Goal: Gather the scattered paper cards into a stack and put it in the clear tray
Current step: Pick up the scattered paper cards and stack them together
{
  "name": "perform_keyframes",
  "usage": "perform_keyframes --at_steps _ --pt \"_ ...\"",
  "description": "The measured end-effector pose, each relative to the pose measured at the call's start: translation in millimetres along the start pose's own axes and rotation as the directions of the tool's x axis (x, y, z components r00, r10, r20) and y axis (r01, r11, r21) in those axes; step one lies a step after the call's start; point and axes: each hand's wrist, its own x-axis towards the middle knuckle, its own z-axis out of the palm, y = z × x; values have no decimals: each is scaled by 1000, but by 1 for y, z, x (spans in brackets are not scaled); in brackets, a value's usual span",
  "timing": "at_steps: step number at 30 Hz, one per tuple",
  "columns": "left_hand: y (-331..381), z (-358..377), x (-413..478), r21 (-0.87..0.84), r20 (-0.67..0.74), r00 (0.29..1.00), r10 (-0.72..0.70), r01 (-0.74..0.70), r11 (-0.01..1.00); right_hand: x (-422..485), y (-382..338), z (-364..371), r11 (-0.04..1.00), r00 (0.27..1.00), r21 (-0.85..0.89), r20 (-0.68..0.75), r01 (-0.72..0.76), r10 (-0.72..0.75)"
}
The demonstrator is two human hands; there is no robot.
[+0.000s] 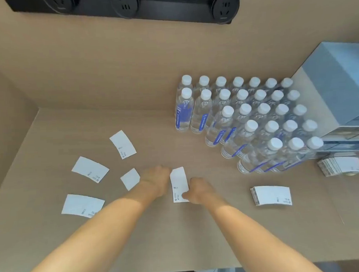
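Head cam view, going left to right: we've got four loose paper cards on the wooden table (55, 244). One card (82, 205) sits nearest us at far left, another (90, 169) just beyond it, a third (122, 144) further back, and a smaller-looking one (130, 178) partly tucked under our left wrist.

Our left hand (155, 178) is knuckles-up with fingers curled down at the top edge of the middle card (178, 184); can't really tell whether it's pinching it or just pressing on it. Our right hand (197, 190) is closed loosely on that same card's lower right edge, thumb on top.

Right of that, well apart from the hands, a neat stack of cards (271, 195) lies flat on the table. Behind it stands a big block of water bottles (256, 120). Far right there's another card pile (340, 165), which looks like it's sitting in something clear, but it's too blurry to be sure, beside a grey box (341, 87).
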Motion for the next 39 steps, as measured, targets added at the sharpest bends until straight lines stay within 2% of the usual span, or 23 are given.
perform_keyframes --at_steps 4,8,13,18,22,27,34,39 --pt "3 0 16 81 3 985 173 -173 982 -4 -10 32 987 977 126 -178 -96 118" --pt "2 4 35 190 72 959 272 -281 941 -5 -15 63 985 935 155 -331 -81 129" --pt "-5 4 48 183 22 942 335 -333 925 -3 -11 63 981 937 192 -334 -34 98" --pt "-29 -6 45 324 66 899 433 -430 843 -1 -11 52 988 948 145 -320 54 -5" --pt "-67 -26 35 332 66 886 458 -453 827 -4 -43 52 974 931 174 -356 149 -79" --pt "-122 -35 20 376 87 894 439 -437 817 -9 -95 70 955 930 226 -354 190 -102" --pt "-160 -22 12 424 101 883 458 -455 783 -10 -131 102 967 926 210 -373 146 -58" --pt "-168 -8 15 391 93 882 463 -460 797 -6 -139 119 979 917 196 -398 61 23"
